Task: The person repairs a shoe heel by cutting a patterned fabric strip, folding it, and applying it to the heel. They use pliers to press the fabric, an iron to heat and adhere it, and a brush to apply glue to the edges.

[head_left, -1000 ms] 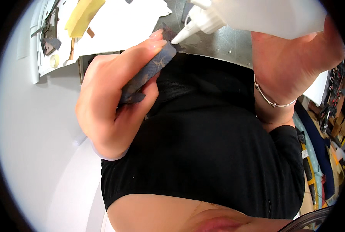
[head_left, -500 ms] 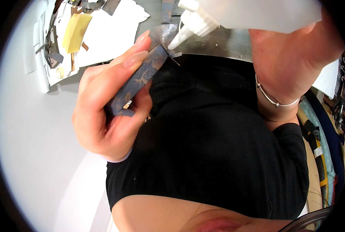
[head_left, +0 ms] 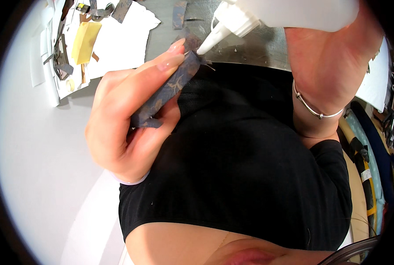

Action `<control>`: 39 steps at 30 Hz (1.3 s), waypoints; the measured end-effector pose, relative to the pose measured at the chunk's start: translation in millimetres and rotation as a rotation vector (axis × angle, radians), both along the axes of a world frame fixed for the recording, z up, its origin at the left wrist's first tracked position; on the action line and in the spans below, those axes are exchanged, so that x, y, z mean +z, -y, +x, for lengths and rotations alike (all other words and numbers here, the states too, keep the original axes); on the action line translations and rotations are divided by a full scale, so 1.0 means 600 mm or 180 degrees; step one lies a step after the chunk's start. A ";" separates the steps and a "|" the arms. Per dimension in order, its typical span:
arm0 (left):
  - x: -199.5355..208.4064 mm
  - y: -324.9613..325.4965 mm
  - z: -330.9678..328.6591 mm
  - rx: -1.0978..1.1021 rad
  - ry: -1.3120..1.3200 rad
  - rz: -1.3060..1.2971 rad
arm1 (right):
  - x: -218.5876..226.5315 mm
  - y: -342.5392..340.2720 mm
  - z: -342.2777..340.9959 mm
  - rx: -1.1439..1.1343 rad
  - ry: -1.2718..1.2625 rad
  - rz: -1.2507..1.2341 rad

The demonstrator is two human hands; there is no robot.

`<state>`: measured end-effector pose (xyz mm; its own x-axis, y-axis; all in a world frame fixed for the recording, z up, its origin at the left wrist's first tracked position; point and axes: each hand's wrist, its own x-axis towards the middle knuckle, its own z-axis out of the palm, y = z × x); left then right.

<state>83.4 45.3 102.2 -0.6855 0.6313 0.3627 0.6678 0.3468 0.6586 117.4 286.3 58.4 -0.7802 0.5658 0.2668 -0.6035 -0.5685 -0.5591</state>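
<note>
Between the fingers and thumb of my left hand [head_left: 122,110] is a narrow, fabric-covered block [head_left: 172,90], dark blue-grey with a tan pattern. It slants up to the right, and a loose flap hangs from its lower end. My right hand [head_left: 333,62] grips a white squeeze bottle [head_left: 303,13] from beneath; its fingers are largely hidden by the bottle. The bottle tips down to the left, and its tapered nozzle [head_left: 213,39] ends right at the block's upper end. Whether the tip touches the block I cannot tell. Frayed threads stick out at that end.
A grey metal worktop [head_left: 263,51] runs behind my hands, with a patterned fabric strip [head_left: 179,15] on it. At the far left lie white paper [head_left: 122,42], a yellow pad [head_left: 86,43] and dark scraps. Rolls of material [head_left: 369,145] stand at the right.
My left hand and the block have shifted slightly right and up. The bottle's nozzle has moved slightly right and stays at the block's upper end.
</note>
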 end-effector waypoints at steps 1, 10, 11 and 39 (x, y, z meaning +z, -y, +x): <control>0.002 -0.002 0.000 -0.0013 -0.0001 -0.0037 | 0.000 0.000 0.000 0.0009 0.0008 -0.0006; 0.008 -0.015 0.002 -0.0094 -0.0037 -0.0074 | 0.004 -0.002 0.004 0.0039 0.0039 -0.0078; 0.008 -0.014 0.005 -0.0085 -0.0042 -0.0098 | 0.003 -0.001 0.004 0.0065 0.0039 -0.0093; -0.096 0.045 -0.106 0.1640 0.2493 0.2916 | -0.002 -0.103 -0.042 0.0240 0.1948 0.0812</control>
